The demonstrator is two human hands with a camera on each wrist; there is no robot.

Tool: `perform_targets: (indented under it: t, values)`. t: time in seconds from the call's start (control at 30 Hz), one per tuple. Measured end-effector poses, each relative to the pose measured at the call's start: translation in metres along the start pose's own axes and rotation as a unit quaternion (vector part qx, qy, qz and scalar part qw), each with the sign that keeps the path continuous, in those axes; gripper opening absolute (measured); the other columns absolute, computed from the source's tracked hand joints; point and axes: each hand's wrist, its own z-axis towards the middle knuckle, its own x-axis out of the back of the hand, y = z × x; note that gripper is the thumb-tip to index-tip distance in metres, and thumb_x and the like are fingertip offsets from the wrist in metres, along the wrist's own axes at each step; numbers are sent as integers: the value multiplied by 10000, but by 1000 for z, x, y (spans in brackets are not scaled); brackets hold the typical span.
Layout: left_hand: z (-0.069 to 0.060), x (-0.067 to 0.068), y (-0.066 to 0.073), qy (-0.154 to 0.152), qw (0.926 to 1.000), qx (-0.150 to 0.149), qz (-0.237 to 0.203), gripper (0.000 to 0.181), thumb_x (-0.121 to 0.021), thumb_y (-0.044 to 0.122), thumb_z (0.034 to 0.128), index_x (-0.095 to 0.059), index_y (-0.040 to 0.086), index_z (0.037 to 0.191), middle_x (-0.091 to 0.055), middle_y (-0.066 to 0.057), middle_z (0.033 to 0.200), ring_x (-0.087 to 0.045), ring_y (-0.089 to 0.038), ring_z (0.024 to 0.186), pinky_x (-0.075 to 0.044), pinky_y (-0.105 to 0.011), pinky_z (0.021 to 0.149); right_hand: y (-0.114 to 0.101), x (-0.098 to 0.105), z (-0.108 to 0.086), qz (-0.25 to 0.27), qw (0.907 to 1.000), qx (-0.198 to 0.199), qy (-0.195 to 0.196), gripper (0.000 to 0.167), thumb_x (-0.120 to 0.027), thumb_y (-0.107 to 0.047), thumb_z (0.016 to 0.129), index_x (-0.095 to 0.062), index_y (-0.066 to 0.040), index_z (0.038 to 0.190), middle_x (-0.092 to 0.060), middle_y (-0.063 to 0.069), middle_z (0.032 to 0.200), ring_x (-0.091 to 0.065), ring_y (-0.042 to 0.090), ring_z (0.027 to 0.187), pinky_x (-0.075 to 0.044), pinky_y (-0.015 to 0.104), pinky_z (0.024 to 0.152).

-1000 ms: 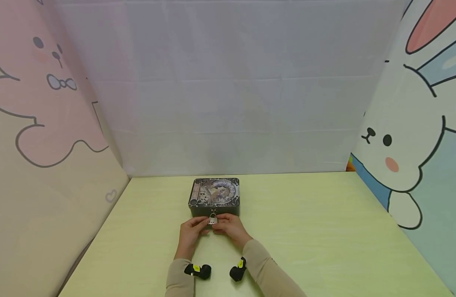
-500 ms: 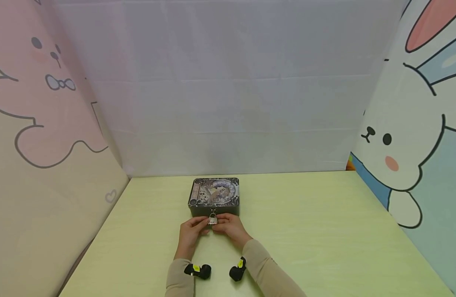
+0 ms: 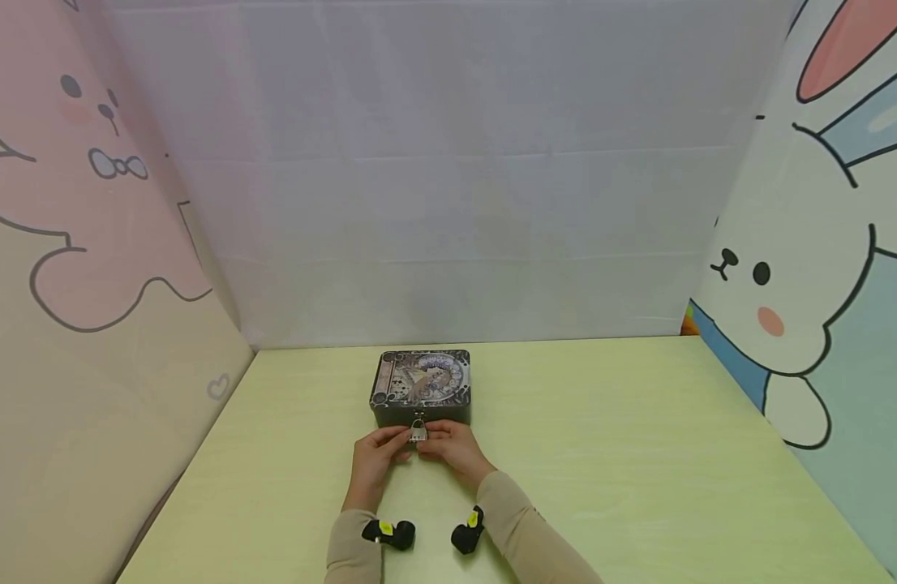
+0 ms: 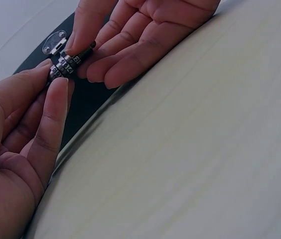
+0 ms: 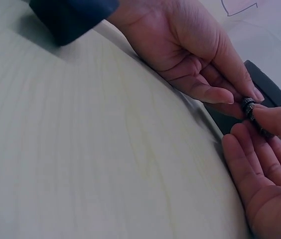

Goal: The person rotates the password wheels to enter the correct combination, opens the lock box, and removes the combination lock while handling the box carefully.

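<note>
A dark tin box (image 3: 422, 380) with an ornate printed lid stands closed on the table. From the clasp (image 4: 55, 43) on its front hangs a silver combination padlock (image 3: 418, 431); its numbered dials (image 4: 65, 66) face down toward the left wrist camera. My left hand (image 3: 376, 459) pinches one end of the padlock between thumb and fingers. On the other side, my right hand (image 3: 456, 451) pinches the opposite end, with its thumb against the dials and its other fingers loosely bent. Fingertips cover parts of the dials in both wrist views.
The pale yellow-green table (image 3: 602, 446) spreads around the box. A white backdrop (image 3: 456, 186) rises behind it, and side panels with cartoon animals flank it. A black camera mount (image 3: 392, 533) sits on the left wrist, another black mount (image 3: 467, 531) on the right.
</note>
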Motion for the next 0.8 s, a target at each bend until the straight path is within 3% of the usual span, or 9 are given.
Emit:
perform_targets:
  t: [0.8]
  values:
    - [-1,0,1,-7,10000,-14,67,214,-736,-13,876,-685,-161,1022,-713,-41,858,-671,-107,699,-586,-249,580,0,0,0,20,10000,-34,-51,414,-632,121,885,-474,221,1255,-694,195,1028,-682,182,794,-603,360,765]
